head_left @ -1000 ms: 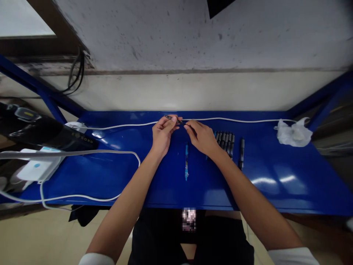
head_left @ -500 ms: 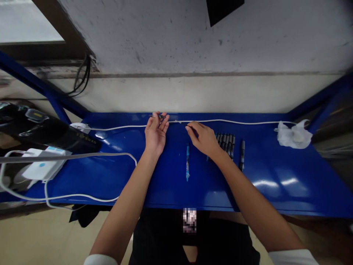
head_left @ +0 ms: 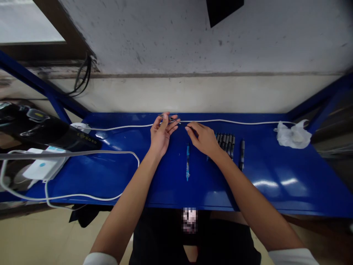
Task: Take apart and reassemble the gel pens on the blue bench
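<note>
My left hand (head_left: 162,134), palm up, pinches a thin dark pen part (head_left: 173,119) with a pale tip that points right. My right hand (head_left: 202,137) is closed, its fingertips pinched on something small and dark that I cannot make out. A gap separates the two hands. Below them a blue clear-bodied pen (head_left: 188,162) lies lengthwise on the blue table (head_left: 171,180). Several dark pens (head_left: 227,143) lie side by side, partly hidden behind my right hand and forearm. One more dark pen (head_left: 242,154) lies apart, to their right.
A white cable (head_left: 226,120) runs along the back edge. At the right sits a crumpled white plastic bag (head_left: 294,134). On the left are a large black object (head_left: 55,129), a white power strip (head_left: 45,165) and looped white cables (head_left: 91,197).
My left hand has moved right with the thin part, closer to my right hand. My right hand has stayed almost in place. The loose cable at the left has shifted slightly.
</note>
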Available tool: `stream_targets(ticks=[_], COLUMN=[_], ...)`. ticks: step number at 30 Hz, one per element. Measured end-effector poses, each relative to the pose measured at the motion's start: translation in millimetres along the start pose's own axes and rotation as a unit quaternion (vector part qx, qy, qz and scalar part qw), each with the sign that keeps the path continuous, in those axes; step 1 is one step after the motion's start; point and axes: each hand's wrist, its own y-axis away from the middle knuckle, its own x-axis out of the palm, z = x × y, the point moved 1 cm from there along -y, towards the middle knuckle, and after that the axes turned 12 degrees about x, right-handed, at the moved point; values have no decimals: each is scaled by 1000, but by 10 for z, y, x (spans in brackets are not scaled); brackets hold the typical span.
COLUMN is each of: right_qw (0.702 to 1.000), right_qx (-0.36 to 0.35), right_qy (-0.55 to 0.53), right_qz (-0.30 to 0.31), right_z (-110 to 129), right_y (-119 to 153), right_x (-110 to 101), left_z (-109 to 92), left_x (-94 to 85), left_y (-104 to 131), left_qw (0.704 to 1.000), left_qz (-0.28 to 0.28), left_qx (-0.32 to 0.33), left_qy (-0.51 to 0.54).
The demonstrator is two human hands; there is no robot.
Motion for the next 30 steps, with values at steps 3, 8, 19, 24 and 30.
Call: stream_targets(ticks=[3, 8, 19, 24, 30], right_qw=[1000, 1000, 1000, 1000, 1000], right_qx=[3, 3, 3, 6, 5], right_qy=[3, 5, 5, 0, 5], right_qz=[-2, 1, -4, 6, 5], right_z=[-4, -3, 6, 28, 14], right_y=[-2, -3, 8, 6, 6], right_x=[0, 0, 11, -16, -7], left_z=[-1, -7, 25, 46, 53], left_x=[2, -6, 36, 59, 57], left_y=[4, 4, 50, 76, 75], left_qw=[1000, 1000, 999, 997, 997], left_qz=[2, -4, 14, 46, 52], left_qx=[3, 7, 24, 30, 20], left_qy=[-1, 1, -35, -48, -51])
